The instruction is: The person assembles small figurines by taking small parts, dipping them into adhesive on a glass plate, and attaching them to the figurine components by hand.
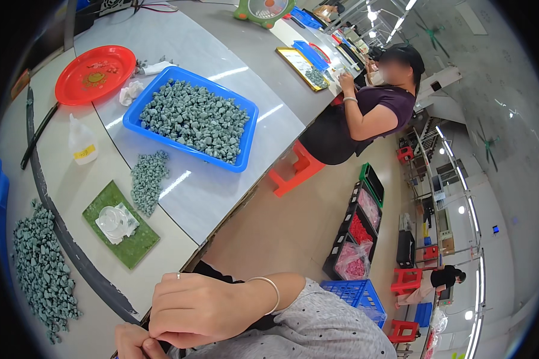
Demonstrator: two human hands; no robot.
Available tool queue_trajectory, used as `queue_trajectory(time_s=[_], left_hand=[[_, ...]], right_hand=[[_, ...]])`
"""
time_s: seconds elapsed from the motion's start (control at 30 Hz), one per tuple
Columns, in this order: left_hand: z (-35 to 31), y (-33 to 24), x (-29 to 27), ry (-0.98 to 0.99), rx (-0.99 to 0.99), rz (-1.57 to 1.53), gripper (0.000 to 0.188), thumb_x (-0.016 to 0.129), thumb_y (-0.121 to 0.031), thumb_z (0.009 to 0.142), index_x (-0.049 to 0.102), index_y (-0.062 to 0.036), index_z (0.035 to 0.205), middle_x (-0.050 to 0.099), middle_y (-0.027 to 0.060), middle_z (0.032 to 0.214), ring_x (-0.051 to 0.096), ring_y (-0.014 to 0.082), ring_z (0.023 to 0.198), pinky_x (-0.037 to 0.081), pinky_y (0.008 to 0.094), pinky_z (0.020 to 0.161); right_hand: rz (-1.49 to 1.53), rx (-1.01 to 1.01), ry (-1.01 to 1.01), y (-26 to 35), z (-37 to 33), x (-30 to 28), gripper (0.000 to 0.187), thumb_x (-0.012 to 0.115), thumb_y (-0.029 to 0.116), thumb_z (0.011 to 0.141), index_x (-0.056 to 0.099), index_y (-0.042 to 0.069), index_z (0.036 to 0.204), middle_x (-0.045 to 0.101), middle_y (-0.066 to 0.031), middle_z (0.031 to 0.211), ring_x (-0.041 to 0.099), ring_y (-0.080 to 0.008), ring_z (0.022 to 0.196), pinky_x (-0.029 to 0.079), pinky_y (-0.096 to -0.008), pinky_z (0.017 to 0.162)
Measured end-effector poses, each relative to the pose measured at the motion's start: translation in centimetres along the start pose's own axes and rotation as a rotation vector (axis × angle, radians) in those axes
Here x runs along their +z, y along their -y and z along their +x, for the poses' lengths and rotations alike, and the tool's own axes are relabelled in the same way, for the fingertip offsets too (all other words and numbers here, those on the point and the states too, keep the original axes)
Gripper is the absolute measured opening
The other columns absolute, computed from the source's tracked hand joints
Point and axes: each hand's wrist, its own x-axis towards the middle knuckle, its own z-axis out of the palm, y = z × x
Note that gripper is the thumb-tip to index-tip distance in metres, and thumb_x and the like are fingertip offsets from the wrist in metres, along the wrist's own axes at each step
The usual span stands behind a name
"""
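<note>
The right hand and left hand meet, fingers curled; I cannot tell from here if they grip something. A green mat lies nearby on the table.

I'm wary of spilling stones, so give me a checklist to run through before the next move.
1. Stones within the rim of the blue tray: ok.
2. Larger loose pile contained: not ok, it lies on the table at the left without a tray.
3. Smaller loose pile apart from the green slab: ok, narrow gap.
4. Clear cup within the slab's edges: ok.
5. Right hand and left hand free of stones: cannot tell, fingers curled together.
</note>
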Motion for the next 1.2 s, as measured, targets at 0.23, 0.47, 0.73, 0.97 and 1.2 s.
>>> queue_trajectory(time_s=[0.23, 0.47, 0.73, 0.97, 1.2], left_hand=[[0.0, 0.0, 0.0, -0.001, -0.005, 0.008, 0.024, 0.041, -0.014, 0.092, 0.041, -0.0012, 0.072, 0.035, 0.0053, 0.067, 0.035, 0.0156, 0.062, 0.027, 0.0283, 0.058], [0.0, 0.3, 0.0, 0.002, 0.055, 0.02, 0.027, 0.041, -0.018, 0.093, 0.043, -0.0012, 0.072, 0.035, 0.0042, 0.067, 0.035, 0.0153, 0.063, 0.027, 0.0286, 0.058], [0.1, -0.6, -0.1, -0.157, -0.218, -0.519, 0.017, 0.038, -0.016, 0.094, 0.041, 0.0007, 0.096, 0.041, 0.0041, 0.069, 0.035, 0.0059, 0.049, 0.027, 0.0177, 0.045], [1.1, 0.0, -1.6, 0.199, -0.147, -0.881, 0.013, 0.045, -0.012, 0.088, 0.042, -0.0015, 0.095, 0.061, 0.0174, 0.071, 0.048, 0.0117, 0.047, 0.041, 0.021, 0.045], [1.3, 0.6, -2.9, 0.033, -0.043, -0.822, 0.017, 0.057, -0.005, 0.077, 0.064, 0.002, 0.09, 0.064, 0.0159, 0.073, 0.061, 0.0194, 0.058, 0.049, 0.0269, 0.053]], right_hand=[[0.012, -0.02, -0.023, -0.2, 0.0, 0.2, 0.012, 0.062, -0.001, 0.071, 0.054, 0.001, 0.08, 0.049, -0.0075, 0.073, 0.049, -0.0234, 0.066, 0.039, -0.0315, 0.058], [-0.02, 0.002, -0.084, 0.2, -0.2, 0.6, 0.012, 0.063, 0.003, 0.07, 0.052, 0.004, 0.075, 0.05, -0.0063, 0.07, 0.049, -0.0235, 0.067, 0.04, -0.0326, 0.063], [-0.193, 0.004, -0.153, -0.4, 1.7, -2.5, 0.012, 0.062, -0.007, 0.064, 0.06, 0.001, 0.073, 0.06, -0.0088, 0.071, 0.059, -0.023, 0.063, 0.046, -0.029, 0.059], [-0.668, -0.042, -0.185, -4.9, 3.1, -4.7, 0.017, 0.065, -0.01, 0.061, 0.062, 0.0, 0.074, 0.064, -0.0072, 0.071, 0.06, -0.0195, 0.065, 0.047, -0.0282, 0.06], [-0.854, -0.205, -0.038, -5.7, 5.7, -2.5, 0.019, 0.067, -0.009, 0.06, 0.061, 0.003, 0.073, 0.061, -0.0062, 0.069, 0.059, -0.0222, 0.063, 0.046, -0.0292, 0.059]])
